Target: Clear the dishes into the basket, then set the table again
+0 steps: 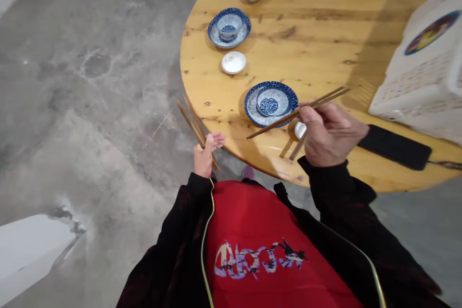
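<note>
Presently, right hand: the right hand (330, 132) is above the table (325, 33), with thumb and fingers pinching a pair of chopsticks (270, 126); their lower ends stand apart, their upper ends come close together.
Left hand: the left hand (207, 151) is just beside the table edge. Its thumb presses on a bundle of chopsticks (190, 123), while some fingers stretch out loosely toward the wood; how many sticks are there, I cannot tell.
Nearest plate: a blue-patterned plate (250, 106) with a bowl (277, 98) on it. One stick of the pair passes over its near rim; touching or not, I cannot say.
Small dish: a white dish (299, 130) is partly hidden by the right hand. A low wrist could, I think, push it, because there is little free space.
Floor side: the bundle reaches out over the concrete floor (119, 106). If the thumb becomes loose, the thin sticks could slide and fall, since no table is under most of their length.
Chopstick tips: being spread, they could catch the plate or bowl, if the wrist turns carelessly.
Black phone: the phone (397, 148) lies near the right wrist, before the white basket (415, 82); a sleeve could drag it.
</note>
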A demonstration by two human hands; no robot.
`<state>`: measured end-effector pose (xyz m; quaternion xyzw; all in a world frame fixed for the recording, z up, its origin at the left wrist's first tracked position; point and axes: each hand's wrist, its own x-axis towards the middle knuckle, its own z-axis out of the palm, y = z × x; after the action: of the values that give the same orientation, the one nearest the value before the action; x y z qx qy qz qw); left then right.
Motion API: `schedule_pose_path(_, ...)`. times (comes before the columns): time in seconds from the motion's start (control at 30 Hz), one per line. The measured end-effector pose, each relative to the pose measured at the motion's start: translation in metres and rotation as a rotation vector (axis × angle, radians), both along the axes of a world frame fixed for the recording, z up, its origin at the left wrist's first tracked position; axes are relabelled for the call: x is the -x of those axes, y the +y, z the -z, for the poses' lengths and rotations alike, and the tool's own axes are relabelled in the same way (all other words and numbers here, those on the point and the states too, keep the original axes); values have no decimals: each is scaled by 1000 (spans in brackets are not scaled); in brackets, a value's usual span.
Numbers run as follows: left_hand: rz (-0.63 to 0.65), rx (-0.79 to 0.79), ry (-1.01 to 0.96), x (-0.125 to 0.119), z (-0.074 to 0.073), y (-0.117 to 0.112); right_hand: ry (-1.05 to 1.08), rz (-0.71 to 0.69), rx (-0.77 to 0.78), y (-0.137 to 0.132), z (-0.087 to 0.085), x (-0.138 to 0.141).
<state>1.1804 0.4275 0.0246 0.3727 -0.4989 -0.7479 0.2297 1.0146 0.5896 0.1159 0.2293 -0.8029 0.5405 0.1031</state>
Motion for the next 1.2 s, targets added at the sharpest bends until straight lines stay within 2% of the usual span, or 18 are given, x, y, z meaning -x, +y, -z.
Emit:
schedule_pose_path(0.13, -2, -4, -15, -26, 11, -17, 57, 16, -170, -13, 27, -11)
schedule_pose_path(0.27, 13, -44, -73, -44, 24, -17, 83, 14, -276, -19, 36, -19)
schedule_pose_path(0.43, 37, -57, -87, -50, 33, -22, 135, -13, -261, -26, 36, -23)
schedule_pose_path(0.67, 63, -43, -92, -49, 36, -38, 194, 27, -256, -33, 36, -21)
schedule_pose_path(0.9, 119, -52, -102, -47, 37, -39, 159, 59, -262, -35, 38, -19)
schedule_pose_path(1.07, 137, -48, -97, -49, 37, -41, 192, 65, -209, -32, 43, -13)
schedule_pose_path(1.2, 127, -42, -111, -63, 41, -48, 250, 126, -210, -27, 52, -9)
